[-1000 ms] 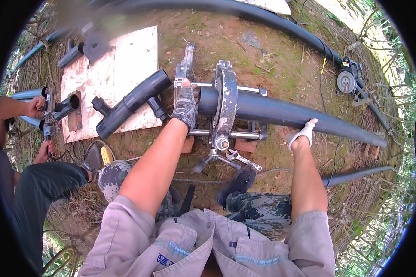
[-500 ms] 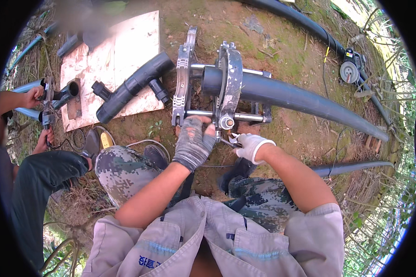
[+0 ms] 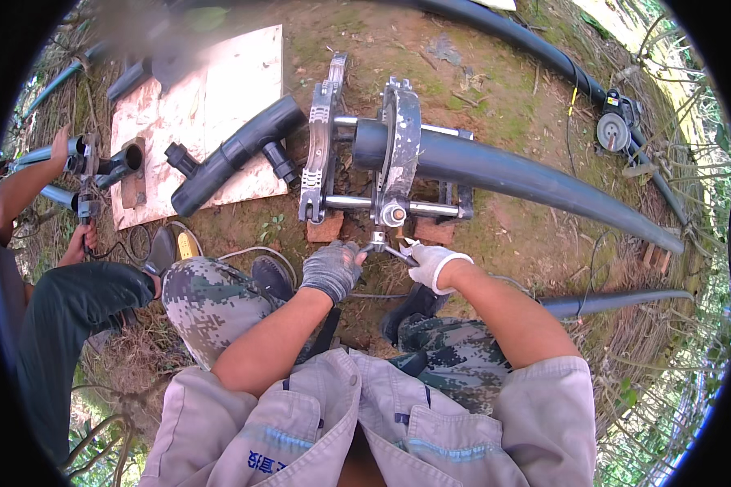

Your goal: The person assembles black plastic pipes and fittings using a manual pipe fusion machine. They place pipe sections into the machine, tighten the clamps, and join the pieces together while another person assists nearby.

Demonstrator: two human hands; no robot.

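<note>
Near the front of the metal pipe clamp frame [image 3: 357, 200], both my gloved hands hold the crossbar of a T-handle socket wrench [image 3: 379, 239]. My left hand [image 3: 333, 269], in a grey glove, is closed at the bar's left end. My right hand [image 3: 435, 265], in a white glove, is closed round its right end. Just behind the wrench's head sits a bolt with a nut [image 3: 394, 215] on the clamp ring [image 3: 402, 138]. That ring encircles a long black pipe [image 3: 503, 165]. The frame's left half ring [image 3: 322, 138] stands open with no pipe in it.
A black tee fitting [image 3: 235, 154] lies on a pale board [image 3: 244, 69]. At left, a co-worker's hand [image 3: 83, 239] holds a tool by its handle near pipes. An angle grinder [image 3: 615, 126] rests by another pipe at right. Bricks [image 3: 325, 227] lie under the frame.
My left hand has come back from the clamp's bolt to the wrench bar's left end. My right hand stays on the bar. The co-worker's upper hand has lifted off the tool.
</note>
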